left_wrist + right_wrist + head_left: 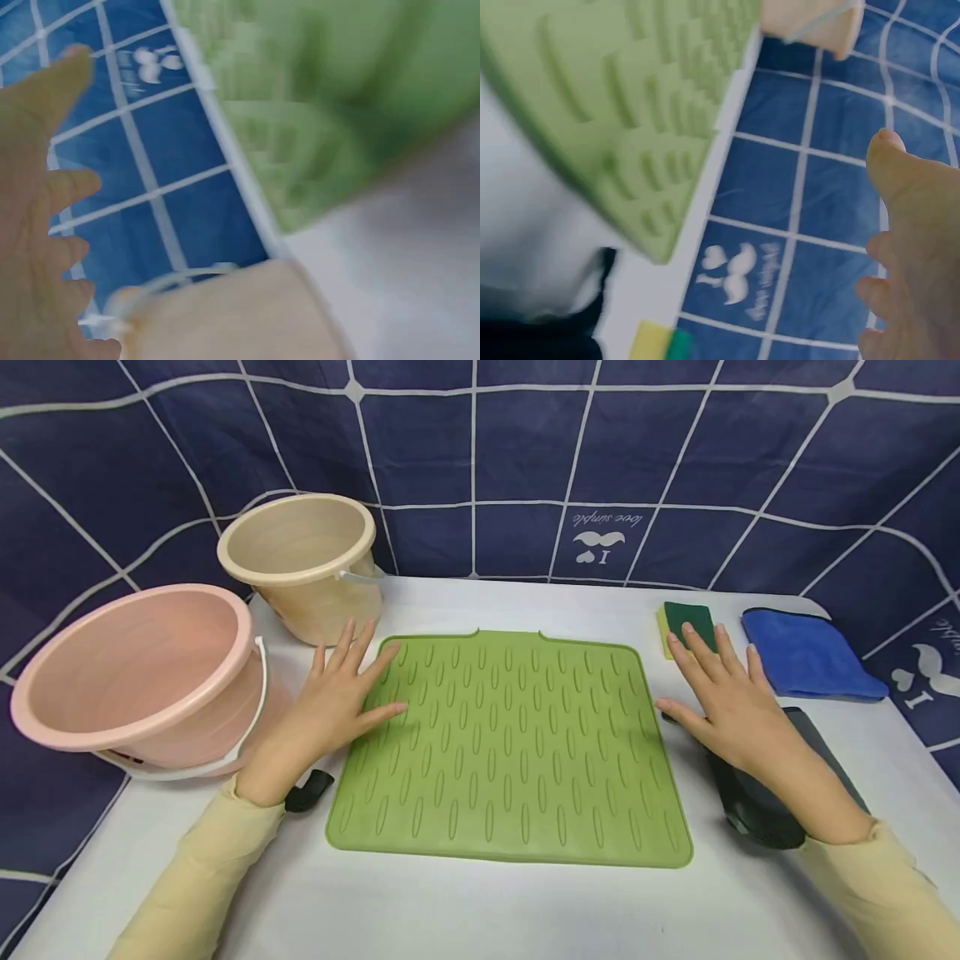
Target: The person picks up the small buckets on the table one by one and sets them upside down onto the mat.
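A green ridged mat (510,752) lies flat on the white table between both hands. My left hand (330,706), fingers spread, hovers over its left edge with nothing held; the left wrist view shows that hand (37,210) with fingers apart. Over the right side, my right hand (731,710) is spread too, its thumb near the mat's right edge. Beyond its fingertips sits a green and yellow sponge (690,628). Below the right hand and wrist lies a black object (757,802), partly covered by the arm.
A pink bucket (142,677) with a white handle stands at the left. Behind it is a beige bucket (300,560). A folded blue cloth (810,656) lies at the right. Dark blue gridded fabric (517,452) rises behind the table (465,910).
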`<state>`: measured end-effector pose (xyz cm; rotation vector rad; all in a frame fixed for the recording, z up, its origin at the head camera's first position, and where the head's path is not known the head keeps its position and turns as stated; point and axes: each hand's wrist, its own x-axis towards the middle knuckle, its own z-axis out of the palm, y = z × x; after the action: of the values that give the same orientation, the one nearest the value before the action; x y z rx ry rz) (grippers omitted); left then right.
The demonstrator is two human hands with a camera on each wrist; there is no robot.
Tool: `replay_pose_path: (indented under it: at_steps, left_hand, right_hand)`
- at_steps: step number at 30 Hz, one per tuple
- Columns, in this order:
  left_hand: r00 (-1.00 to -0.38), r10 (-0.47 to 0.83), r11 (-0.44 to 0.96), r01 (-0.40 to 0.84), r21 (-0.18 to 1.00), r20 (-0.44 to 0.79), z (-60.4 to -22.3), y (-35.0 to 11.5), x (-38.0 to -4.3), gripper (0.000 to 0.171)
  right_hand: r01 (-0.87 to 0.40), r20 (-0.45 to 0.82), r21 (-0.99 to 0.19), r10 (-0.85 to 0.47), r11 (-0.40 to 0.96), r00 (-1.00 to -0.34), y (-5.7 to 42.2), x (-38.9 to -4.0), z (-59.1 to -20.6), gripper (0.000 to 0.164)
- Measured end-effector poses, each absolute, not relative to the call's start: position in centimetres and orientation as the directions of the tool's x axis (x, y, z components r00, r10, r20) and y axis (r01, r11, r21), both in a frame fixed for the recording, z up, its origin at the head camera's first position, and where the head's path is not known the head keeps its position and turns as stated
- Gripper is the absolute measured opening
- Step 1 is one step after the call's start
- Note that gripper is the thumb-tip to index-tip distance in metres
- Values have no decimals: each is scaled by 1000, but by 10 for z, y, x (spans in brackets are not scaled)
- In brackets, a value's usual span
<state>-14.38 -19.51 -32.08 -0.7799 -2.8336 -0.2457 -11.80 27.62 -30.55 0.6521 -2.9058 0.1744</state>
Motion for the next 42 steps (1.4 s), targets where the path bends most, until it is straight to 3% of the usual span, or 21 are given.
replay_pose_path:
  at_steps: [7, 15, 20, 26, 34, 42]
  left_hand:
    - [-757, 510, 813, 580, 59, 408, -269, -191, -122, 72]
    - [-767, 442, 831, 545, 111, 465, -221, -212, -88, 77]
    - [-800, 319, 851, 478, 218, 507, -220, -236, -63, 81]
    - [-833, 188, 849, 404, 340, 521, -245, -271, -48, 88]
    - [-834, 65, 895, 292, 338, 548, -273, -288, -45, 53]
    - [-707, -18, 916, 271, 295, 707, -280, -281, -56, 25]
  right_hand:
    - [-470, 240, -87, -439, 878, -866, 268, -101, -274, 78]
    - [-489, 256, -68, -458, 870, -851, 270, -74, -248, 81]
    - [-509, 305, -128, -455, 851, -837, 276, -46, -255, 82]
    - [-537, 332, -278, -445, 796, -832, 277, -21, -299, 80]
    - [-570, 136, -402, -570, 716, -811, 254, -13, -356, 74]
    - [-508, 6, -508, -587, 695, -809, 246, -14, -370, 67]
